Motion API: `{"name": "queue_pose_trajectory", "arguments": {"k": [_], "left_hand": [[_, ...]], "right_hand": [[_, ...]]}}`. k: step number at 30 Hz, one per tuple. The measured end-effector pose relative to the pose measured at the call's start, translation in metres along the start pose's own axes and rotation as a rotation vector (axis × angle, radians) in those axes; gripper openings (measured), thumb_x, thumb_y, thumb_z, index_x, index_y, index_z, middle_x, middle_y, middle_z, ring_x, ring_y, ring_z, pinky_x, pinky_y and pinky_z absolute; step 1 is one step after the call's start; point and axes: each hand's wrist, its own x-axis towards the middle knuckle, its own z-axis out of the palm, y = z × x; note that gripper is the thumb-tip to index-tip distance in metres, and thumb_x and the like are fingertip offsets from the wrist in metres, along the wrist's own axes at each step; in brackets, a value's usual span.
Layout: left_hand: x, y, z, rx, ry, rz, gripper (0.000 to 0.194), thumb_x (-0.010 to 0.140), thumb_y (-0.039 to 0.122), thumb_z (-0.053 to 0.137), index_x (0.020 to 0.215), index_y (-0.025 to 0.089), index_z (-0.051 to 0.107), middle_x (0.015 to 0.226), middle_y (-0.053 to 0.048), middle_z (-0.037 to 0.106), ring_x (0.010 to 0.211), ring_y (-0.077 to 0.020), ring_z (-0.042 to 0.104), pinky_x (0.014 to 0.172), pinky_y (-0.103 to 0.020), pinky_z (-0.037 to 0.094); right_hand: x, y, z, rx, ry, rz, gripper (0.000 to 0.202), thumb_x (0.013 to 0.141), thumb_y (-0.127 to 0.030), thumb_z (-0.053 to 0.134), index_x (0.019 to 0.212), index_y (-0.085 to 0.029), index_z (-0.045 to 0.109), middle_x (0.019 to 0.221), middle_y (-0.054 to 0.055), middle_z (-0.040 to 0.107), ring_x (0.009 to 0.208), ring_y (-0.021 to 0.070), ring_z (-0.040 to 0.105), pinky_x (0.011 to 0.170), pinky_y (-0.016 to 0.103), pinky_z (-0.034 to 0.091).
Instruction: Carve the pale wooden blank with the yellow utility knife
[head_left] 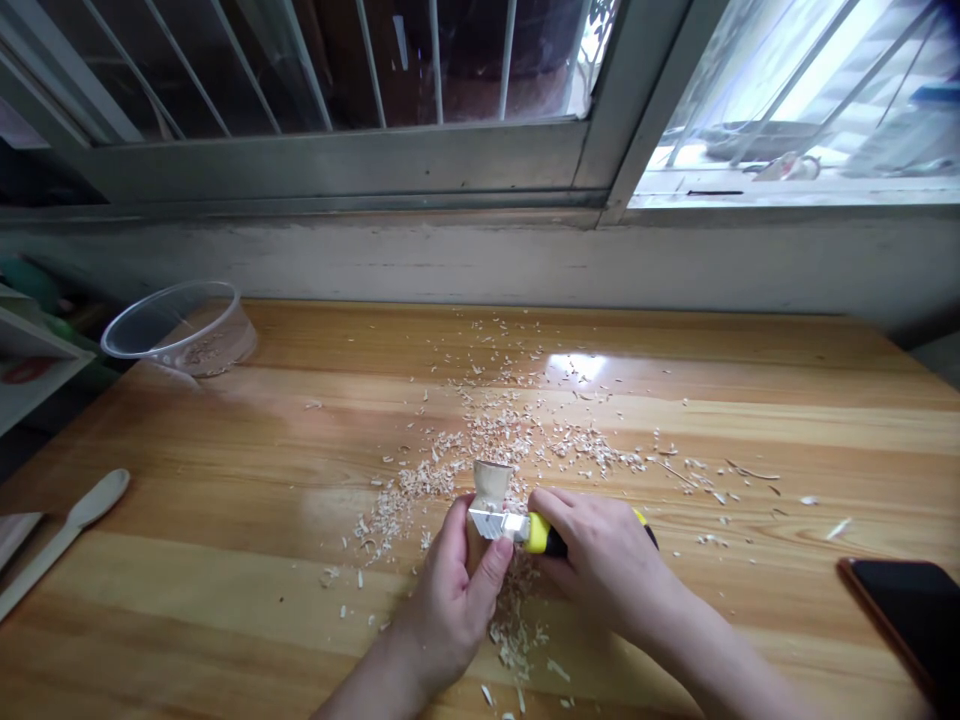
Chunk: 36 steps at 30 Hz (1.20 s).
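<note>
My left hand [457, 590] is closed around a pale piece of wood [493, 482], whose flared, carved end points away from me. My right hand [600, 555] grips the yellow and black handle of a utility knife [537, 533]. The knife's short metal blade lies across the wood, just below its narrowed part, and my left thumb rests by the base of the blade. The lower part of the wood is hidden in my left palm. Beneath and beyond both hands, wood shavings [499, 432] are scattered over the tabletop.
On the wooden table [225, 600], a clear plastic bowl [176, 335] with some shavings stands at the back left. A wooden spoon [79, 520] lies at the left edge. At the right edge lies a dark phone [911, 610]. A barred window [360, 165] and sill run behind.
</note>
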Motion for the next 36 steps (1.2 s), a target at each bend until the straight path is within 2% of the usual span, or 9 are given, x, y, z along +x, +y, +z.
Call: {"name": "queue_pose_trajectory", "arguments": {"k": [5,10,13,18,22,25,27,31,36], "left_hand": [[0.0007,-0.0007,0.0001,0.038,0.002,0.013,0.029,0.079,0.041,0.063,0.099,0.022,0.056,0.059,0.003,0.051,0.059,-0.0156,0.051,0.052,-0.022,0.038],[0.0015,0.0042,0.0005,0.053,-0.042,0.031,0.027,0.081,0.042,0.061,0.097,0.021,0.055,0.070,-0.001,0.055,0.065,-0.0151,0.052,0.060,-0.023,0.041],[0.0019,0.0043,0.0047,0.047,-0.024,0.069,0.029,0.081,0.044,0.060,0.097,0.021,0.053,0.073,0.000,0.054,0.067,-0.0138,0.051,0.063,-0.023,0.041],[0.0006,0.0010,0.0090,0.040,0.061,0.037,0.029,0.079,0.047,0.061,0.087,0.021,0.051,0.065,0.004,0.047,0.054,-0.0093,0.040,0.049,-0.019,0.031],[-0.0003,-0.0015,0.0056,-0.035,-0.038,-0.080,0.036,0.080,0.051,0.059,0.101,0.024,0.046,0.064,0.006,0.042,0.046,-0.0070,0.031,0.042,-0.018,0.022],[-0.0003,-0.0025,0.0030,-0.064,-0.105,-0.108,0.037,0.081,0.053,0.056,0.104,0.026,0.044,0.064,0.008,0.037,0.045,-0.0060,0.026,0.040,-0.017,0.019],[-0.0005,-0.0020,0.0029,-0.032,-0.078,-0.088,0.036,0.080,0.052,0.057,0.100,0.024,0.046,0.064,0.007,0.039,0.047,-0.0063,0.029,0.040,-0.017,0.019],[-0.0005,0.0015,0.0064,0.013,0.014,0.010,0.035,0.078,0.048,0.062,0.097,0.021,0.051,0.071,0.002,0.051,0.056,-0.0093,0.042,0.047,-0.018,0.030],[0.0009,0.0024,0.0087,0.003,0.053,0.037,0.031,0.078,0.047,0.063,0.089,0.020,0.051,0.063,0.005,0.045,0.053,-0.0085,0.039,0.049,-0.019,0.031]], "right_hand": [[-0.0016,-0.0040,0.0012,-0.070,0.040,0.020,0.022,0.056,-0.010,0.053,0.071,-0.023,0.043,0.061,-0.003,0.060,0.051,0.0135,0.053,0.050,0.023,0.022],[-0.0015,-0.0056,0.0002,-0.110,0.077,0.031,0.023,0.056,-0.009,0.053,0.071,-0.023,0.044,0.062,-0.003,0.060,0.049,0.0139,0.052,0.050,0.024,0.022],[-0.0013,-0.0068,0.0000,-0.119,0.098,0.036,0.023,0.055,-0.009,0.053,0.071,-0.022,0.045,0.060,-0.003,0.060,0.049,0.0141,0.052,0.050,0.025,0.022],[-0.0015,-0.0081,-0.0004,-0.114,0.142,0.047,0.015,0.060,-0.012,0.051,0.070,-0.022,0.045,0.060,-0.002,0.059,0.049,0.0135,0.051,0.050,0.025,0.022],[-0.0018,-0.0068,-0.0018,-0.091,0.107,0.032,0.014,0.062,-0.014,0.050,0.071,-0.023,0.044,0.059,-0.003,0.059,0.049,0.0129,0.050,0.050,0.024,0.022],[-0.0019,-0.0063,-0.0016,-0.072,0.074,0.031,0.017,0.059,-0.014,0.052,0.071,-0.023,0.044,0.059,-0.003,0.059,0.049,0.0131,0.051,0.050,0.024,0.022],[-0.0017,-0.0065,-0.0010,-0.069,0.070,0.035,0.018,0.057,-0.013,0.052,0.071,-0.023,0.045,0.058,-0.003,0.059,0.049,0.0133,0.051,0.049,0.024,0.022],[-0.0014,-0.0075,-0.0005,-0.090,0.107,0.038,0.018,0.056,-0.012,0.052,0.070,-0.022,0.047,0.059,-0.002,0.060,0.048,0.0137,0.050,0.049,0.024,0.022],[-0.0014,-0.0088,-0.0021,-0.130,0.197,0.029,0.014,0.060,-0.011,0.047,0.068,-0.022,0.048,0.058,-0.002,0.058,0.048,0.0133,0.048,0.050,0.025,0.022]]}}
